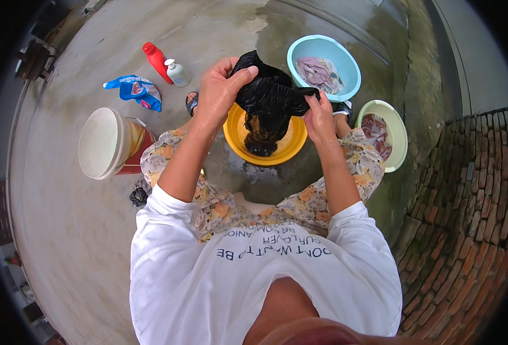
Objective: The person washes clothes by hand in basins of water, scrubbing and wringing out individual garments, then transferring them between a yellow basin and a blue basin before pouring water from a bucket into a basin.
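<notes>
A wet black garment [267,92] is stretched between my two hands, its lower part hanging down over a yellow plastic basin [275,160]. My left hand [224,86] pinches the garment's upper left edge between thumb and fingers. At the other side, my right hand [319,115] grips a bunched end of the same cloth. The basin sits on the wet ground between my feet; some water shows inside it, partly hidden behind the cloth. Whether the hanging end touches the water, I cannot tell.
Beyond my right foot is a light blue basin [352,71] holding lilac cloth [313,69]. A pale green basin [399,146] with reddish cloth stands by a brick surface [465,241]. Leftward are a lidded bucket [100,144], blue bag [138,91], red bottle [157,62], pump bottle [177,74] and dark cloth [140,196].
</notes>
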Available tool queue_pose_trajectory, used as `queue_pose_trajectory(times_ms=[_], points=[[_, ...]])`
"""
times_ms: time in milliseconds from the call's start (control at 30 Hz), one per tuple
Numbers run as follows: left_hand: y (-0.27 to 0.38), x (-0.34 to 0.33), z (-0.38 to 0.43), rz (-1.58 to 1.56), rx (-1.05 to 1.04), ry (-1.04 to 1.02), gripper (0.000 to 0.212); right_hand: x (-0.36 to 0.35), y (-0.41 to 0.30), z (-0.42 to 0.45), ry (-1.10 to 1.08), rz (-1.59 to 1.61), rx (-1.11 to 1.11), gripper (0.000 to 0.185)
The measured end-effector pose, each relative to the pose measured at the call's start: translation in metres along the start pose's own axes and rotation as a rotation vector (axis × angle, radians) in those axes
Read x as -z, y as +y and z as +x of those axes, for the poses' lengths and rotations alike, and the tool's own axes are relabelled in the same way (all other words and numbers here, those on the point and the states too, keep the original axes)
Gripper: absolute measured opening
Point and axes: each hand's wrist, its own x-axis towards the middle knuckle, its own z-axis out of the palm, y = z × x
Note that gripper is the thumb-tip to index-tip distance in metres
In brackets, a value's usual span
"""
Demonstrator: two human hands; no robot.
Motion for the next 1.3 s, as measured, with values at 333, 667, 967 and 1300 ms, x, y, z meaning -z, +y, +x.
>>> queue_pose_trajectory(times_ms=[333, 667, 967, 1300], points=[[0.064, 0.01, 0.025, 0.149, -0.558, 0.072, 0.018, -0.044, -0.085, 0.018, -0.34, -0.008, 0.062, 0.023], [-0.153, 0.077, 0.07, 0.735, -0.035, 0.213, 0.027, 0.05, -0.005, 0.06, -0.117, -1.263, 0.157, 0.029], [-0.346, 0.076, 0.068, 1.08, 0.188, -0.09, 0.064, 0.132, 0.155, 0.09, -0.33, -1.712, 0.139, 0.034], [-0.451, 0.079, 0.067, 1.367, 0.334, -0.452, 0.052, 0.204, 0.303, 0.091, -0.316, -1.959, -0.214, 0.068]])
